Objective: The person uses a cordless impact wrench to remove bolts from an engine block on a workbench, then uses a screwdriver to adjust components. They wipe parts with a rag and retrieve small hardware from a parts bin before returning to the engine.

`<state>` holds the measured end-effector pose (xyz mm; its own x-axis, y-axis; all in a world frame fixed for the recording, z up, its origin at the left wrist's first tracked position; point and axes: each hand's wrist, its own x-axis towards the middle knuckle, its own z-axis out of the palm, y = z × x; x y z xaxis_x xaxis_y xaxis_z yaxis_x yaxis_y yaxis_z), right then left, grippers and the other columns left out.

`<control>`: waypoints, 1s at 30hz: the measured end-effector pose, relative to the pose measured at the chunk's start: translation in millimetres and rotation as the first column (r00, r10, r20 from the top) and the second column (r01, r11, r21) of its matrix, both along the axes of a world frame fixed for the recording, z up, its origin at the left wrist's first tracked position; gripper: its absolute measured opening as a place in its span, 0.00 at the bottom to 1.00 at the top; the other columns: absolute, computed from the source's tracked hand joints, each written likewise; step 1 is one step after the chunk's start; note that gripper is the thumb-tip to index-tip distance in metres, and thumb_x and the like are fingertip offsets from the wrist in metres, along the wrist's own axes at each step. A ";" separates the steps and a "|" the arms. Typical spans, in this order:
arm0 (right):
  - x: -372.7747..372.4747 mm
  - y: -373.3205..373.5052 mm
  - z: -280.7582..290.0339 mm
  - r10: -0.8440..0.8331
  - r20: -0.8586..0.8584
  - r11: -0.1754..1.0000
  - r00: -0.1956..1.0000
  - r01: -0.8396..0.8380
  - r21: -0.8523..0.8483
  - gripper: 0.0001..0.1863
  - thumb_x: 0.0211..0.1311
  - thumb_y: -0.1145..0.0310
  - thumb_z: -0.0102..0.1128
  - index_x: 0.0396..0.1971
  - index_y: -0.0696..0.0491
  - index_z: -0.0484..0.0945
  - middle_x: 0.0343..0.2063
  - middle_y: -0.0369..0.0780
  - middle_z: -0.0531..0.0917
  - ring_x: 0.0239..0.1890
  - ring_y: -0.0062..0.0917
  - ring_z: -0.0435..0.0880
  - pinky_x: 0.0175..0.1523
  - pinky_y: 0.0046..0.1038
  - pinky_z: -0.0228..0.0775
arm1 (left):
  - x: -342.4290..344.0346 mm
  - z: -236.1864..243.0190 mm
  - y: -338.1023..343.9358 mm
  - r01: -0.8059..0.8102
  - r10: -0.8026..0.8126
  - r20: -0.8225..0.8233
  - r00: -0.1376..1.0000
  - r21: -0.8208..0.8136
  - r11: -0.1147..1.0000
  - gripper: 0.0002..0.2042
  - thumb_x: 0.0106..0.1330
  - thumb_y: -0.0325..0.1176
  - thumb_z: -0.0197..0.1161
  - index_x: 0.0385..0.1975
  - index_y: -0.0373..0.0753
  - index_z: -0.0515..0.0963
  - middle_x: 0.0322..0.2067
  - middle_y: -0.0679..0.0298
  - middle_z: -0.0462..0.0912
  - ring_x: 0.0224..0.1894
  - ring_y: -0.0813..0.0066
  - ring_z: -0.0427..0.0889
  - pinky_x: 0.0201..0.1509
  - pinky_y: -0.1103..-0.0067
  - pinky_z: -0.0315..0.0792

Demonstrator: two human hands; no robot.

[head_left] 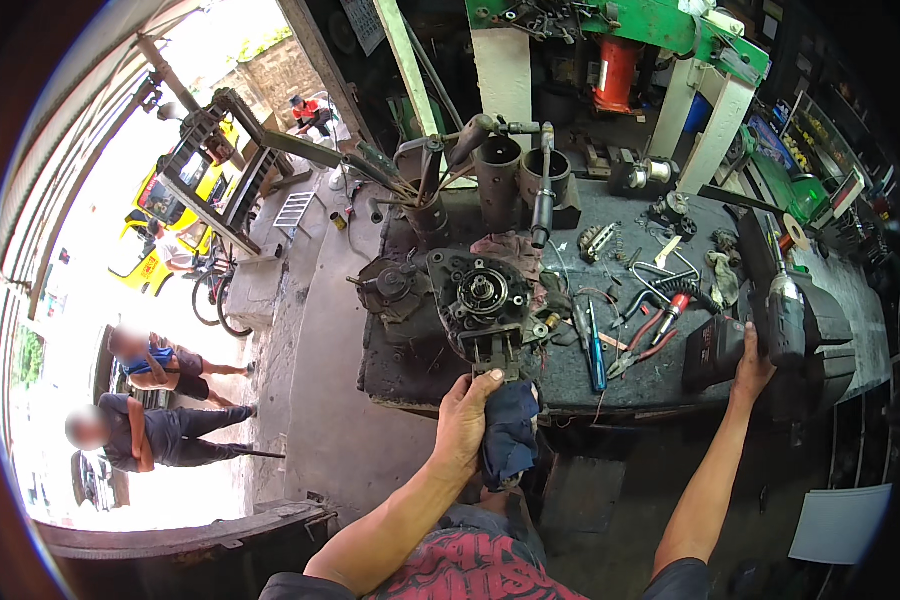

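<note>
The left hand (460, 422) has most fingers hidden by the blue rag (511, 432), and the right hand (753, 370) has its own out of sight behind the drill (786, 318). The faces of two standing people (188, 437) are blurred, and the view's lower edge cuts off the shirt (470, 568).

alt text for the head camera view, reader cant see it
A person's left hand is at the near edge of a greasy metal housing, beside a dark blue cloth, and the right hand is at a power tool. Red-handled pliers lie among other tools on the cluttered workbench. People and a yellow vehicle show outside, left.
</note>
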<state>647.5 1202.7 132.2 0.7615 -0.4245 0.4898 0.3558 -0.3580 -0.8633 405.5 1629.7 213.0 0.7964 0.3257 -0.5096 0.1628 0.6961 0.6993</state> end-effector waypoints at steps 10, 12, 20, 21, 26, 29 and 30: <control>-102.7 39.1 -22.4 -0.135 -0.103 0.989 0.985 0.141 0.049 0.36 0.65 0.63 0.73 0.69 0.58 0.67 0.57 0.44 0.76 0.54 0.29 0.78 0.59 0.30 0.72 | -23.6 12.2 -8.7 0.107 -0.106 -0.020 0.994 0.063 0.992 0.12 0.66 0.31 0.71 0.44 0.33 0.77 0.38 0.66 0.82 0.39 0.82 0.80 0.44 0.82 0.76; -130.3 63.8 -37.6 -0.082 -0.202 0.990 0.976 0.103 0.094 0.30 0.69 0.65 0.69 0.67 0.57 0.70 0.54 0.42 0.77 0.50 0.24 0.77 0.57 0.26 0.72 | -31.8 7.4 -10.4 0.131 -0.132 0.005 0.991 0.064 0.989 0.12 0.67 0.30 0.71 0.45 0.33 0.77 0.39 0.66 0.82 0.40 0.82 0.80 0.44 0.83 0.76; -206.0 129.7 -80.6 0.117 -0.354 0.975 0.928 -0.039 0.220 0.23 0.68 0.73 0.68 0.61 0.59 0.76 0.48 0.38 0.81 0.44 0.18 0.78 0.52 0.22 0.73 | -70.2 -5.9 6.8 0.239 -0.246 0.042 0.968 0.130 0.962 0.20 0.64 0.27 0.68 0.56 0.32 0.75 0.47 0.64 0.83 0.46 0.79 0.81 0.54 0.81 0.76; -213.8 134.5 -79.6 0.129 -0.419 0.969 0.899 -0.025 0.245 0.22 0.67 0.74 0.68 0.59 0.59 0.77 0.48 0.38 0.81 0.43 0.17 0.78 0.51 0.21 0.73 | -72.8 -6.1 9.7 0.241 -0.248 0.051 0.968 0.112 0.964 0.20 0.64 0.27 0.69 0.55 0.32 0.74 0.47 0.64 0.83 0.47 0.79 0.81 0.55 0.81 0.75; -249.3 165.9 -38.0 0.559 -0.357 0.819 0.749 -0.431 0.378 0.23 0.57 0.78 0.71 0.55 0.58 0.81 0.50 0.37 0.78 0.43 0.18 0.77 0.49 0.20 0.74 | -70.5 -8.8 13.9 0.273 -0.278 0.029 0.960 0.111 0.956 0.23 0.62 0.29 0.71 0.56 0.33 0.74 0.48 0.63 0.84 0.49 0.78 0.81 0.57 0.79 0.75; -259.5 187.4 2.6 0.713 -0.400 0.697 0.576 -0.648 0.308 0.31 0.51 0.72 0.76 0.59 0.56 0.80 0.53 0.37 0.75 0.42 0.18 0.75 0.45 0.20 0.70 | -63.3 -10.4 8.2 0.292 -0.301 0.097 0.949 0.095 0.952 0.23 0.62 0.29 0.72 0.57 0.34 0.75 0.48 0.63 0.84 0.50 0.78 0.80 0.59 0.80 0.73; -260.9 195.2 13.0 0.735 -0.435 0.659 0.521 -0.701 0.274 0.34 0.49 0.70 0.78 0.60 0.54 0.80 0.54 0.36 0.74 0.41 0.19 0.74 0.43 0.20 0.69 | -60.8 -10.5 6.3 0.302 -0.309 0.109 0.945 0.080 0.950 0.23 0.62 0.29 0.72 0.57 0.34 0.75 0.48 0.63 0.84 0.50 0.78 0.80 0.59 0.80 0.73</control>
